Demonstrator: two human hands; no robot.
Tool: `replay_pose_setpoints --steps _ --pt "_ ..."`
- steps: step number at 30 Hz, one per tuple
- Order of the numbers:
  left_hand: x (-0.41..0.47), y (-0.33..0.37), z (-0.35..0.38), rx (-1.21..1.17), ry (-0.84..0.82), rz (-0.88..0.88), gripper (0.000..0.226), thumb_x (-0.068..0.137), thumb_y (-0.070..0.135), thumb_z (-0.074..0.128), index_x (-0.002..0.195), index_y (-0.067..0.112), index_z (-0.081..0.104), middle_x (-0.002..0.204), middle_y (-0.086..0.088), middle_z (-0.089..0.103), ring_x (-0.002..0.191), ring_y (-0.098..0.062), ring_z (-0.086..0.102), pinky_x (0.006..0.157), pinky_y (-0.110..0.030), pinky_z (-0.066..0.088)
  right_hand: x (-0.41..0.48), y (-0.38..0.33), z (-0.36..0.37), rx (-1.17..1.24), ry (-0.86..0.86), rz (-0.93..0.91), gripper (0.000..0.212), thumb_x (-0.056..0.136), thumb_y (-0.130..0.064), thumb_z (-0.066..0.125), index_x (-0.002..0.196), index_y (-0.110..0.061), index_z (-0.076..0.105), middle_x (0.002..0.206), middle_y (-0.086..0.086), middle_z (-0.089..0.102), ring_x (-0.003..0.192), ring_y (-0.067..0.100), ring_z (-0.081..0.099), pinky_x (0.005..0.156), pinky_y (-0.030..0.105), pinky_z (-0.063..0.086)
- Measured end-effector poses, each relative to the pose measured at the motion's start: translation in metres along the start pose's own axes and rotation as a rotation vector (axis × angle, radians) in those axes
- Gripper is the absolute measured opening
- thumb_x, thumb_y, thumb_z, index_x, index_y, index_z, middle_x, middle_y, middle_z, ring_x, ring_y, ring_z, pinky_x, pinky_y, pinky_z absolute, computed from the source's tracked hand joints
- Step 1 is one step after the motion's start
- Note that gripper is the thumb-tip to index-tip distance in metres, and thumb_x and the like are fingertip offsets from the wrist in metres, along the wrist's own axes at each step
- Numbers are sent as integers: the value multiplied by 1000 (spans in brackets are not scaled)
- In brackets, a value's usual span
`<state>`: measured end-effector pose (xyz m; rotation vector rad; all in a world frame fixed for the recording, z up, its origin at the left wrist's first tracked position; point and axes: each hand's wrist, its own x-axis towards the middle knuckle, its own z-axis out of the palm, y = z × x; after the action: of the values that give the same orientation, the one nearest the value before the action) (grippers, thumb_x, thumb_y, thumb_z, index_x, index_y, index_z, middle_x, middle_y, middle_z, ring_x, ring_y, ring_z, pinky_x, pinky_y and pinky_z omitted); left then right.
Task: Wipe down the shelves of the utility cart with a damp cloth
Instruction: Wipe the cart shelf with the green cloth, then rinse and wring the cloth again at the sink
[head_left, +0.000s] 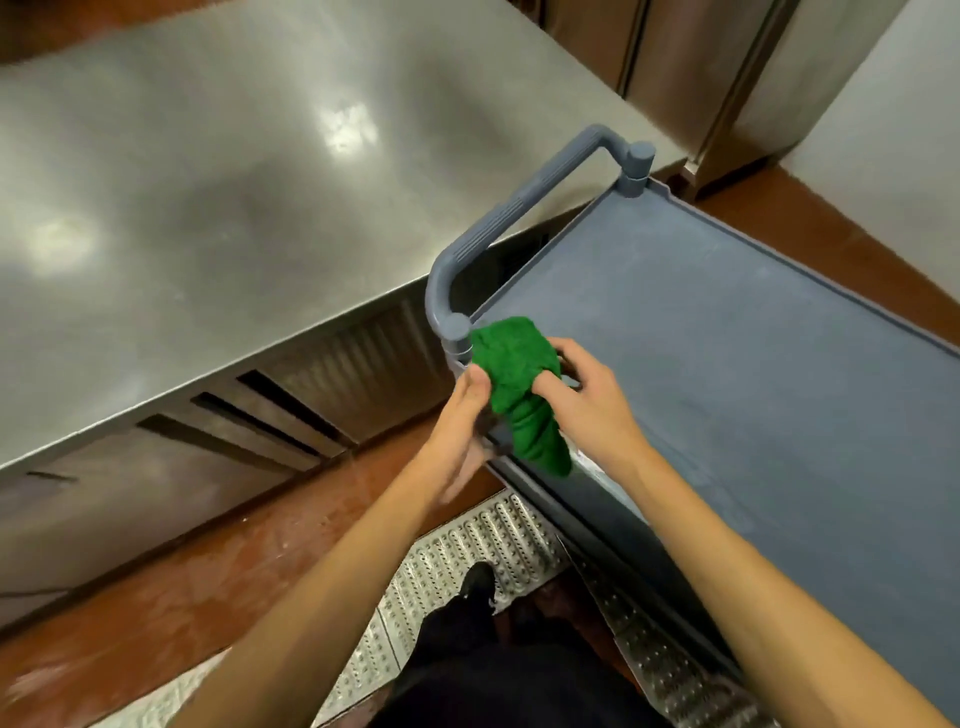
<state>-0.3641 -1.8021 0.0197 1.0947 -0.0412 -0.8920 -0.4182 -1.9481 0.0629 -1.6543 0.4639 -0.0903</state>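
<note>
A grey plastic utility cart (753, 364) stands on the right, and its flat top shelf fills much of the view. Its curved grey handle (524, 208) rises at the near-left end. A bunched green cloth (519, 379) hangs over the shelf's near corner, just below the handle post. My left hand (462, 421) touches the cloth's left side at the corner. My right hand (587, 400) grips the cloth from the right with curled fingers. The lower shelves are hidden under the top one.
A long stainless steel counter (208, 208) runs along the left, close beside the cart handle. Red floor tiles (182, 571) and a perforated metal floor grate (467, 561) lie below. Steel cabinets (727, 78) stand at the back right.
</note>
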Motion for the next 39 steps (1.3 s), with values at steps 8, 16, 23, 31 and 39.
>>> replay_pose_setpoints --steps 8,16,23,31,39 --pt "-72 13 -2 -529 342 141 64 91 66 49 109 10 72 108 -16 69 96 -30 67 88 -43 52 -31 -15 55 -89 -480 -44 58 78 -6 52 131 -27 62 99 -21 71 91 -3 63 82 20 49" --pt "-156 17 -61 -666 550 338 41 95 44 46 103 10 67 90 -9 65 76 -22 64 69 -33 52 -55 -35 128 -350 -751 -248 65 79 -11 60 137 -38 51 144 -15 47 135 3 39 114 33 31" --pt "-235 45 -138 -641 690 397 64 85 59 65 131 14 64 127 -14 67 117 -33 63 107 -53 45 -105 -55 239 -287 -848 -362 105 65 -67 78 150 -44 22 148 -21 38 133 -9 37 103 10 34" --pt "-358 63 -245 -445 1085 528 89 52 69 86 126 25 66 118 -8 73 103 -28 73 86 -50 60 -165 -74 405 -288 -804 -475 67 78 -52 72 137 -48 42 130 -22 54 118 -6 51 96 24 50" --pt "-464 82 -340 -399 1246 620 81 57 52 93 129 33 61 112 2 75 97 -21 75 77 -43 63 -196 -62 539 -285 -735 -147 27 89 -34 51 95 -11 64 93 8 69 78 13 62 63 31 43"
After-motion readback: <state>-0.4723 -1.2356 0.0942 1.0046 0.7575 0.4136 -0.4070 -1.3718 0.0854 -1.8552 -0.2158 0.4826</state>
